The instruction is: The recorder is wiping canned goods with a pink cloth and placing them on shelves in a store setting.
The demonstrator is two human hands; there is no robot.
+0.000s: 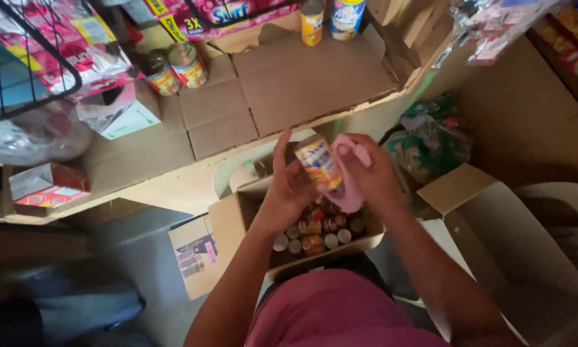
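Note:
My left hand (288,186) holds a small can (318,162) with a yellow, blue and red label, tilted, above an open cardboard box (228,222). Against the can's right side my right hand (372,175) grips a pink tool (348,177), a handheld labelling gun by its shape. Inside the box, below both hands, lie several more small cans (315,234), some upright with their silver tops showing.
A cardboard-lined shelf (302,83) lies ahead with two cans (176,67) at the left and two taller cans (331,19) at the back. Pink packets (64,45) hang left. A small red-and-white box (45,189) sits on the shelf edge. An open empty carton (495,238) stands right.

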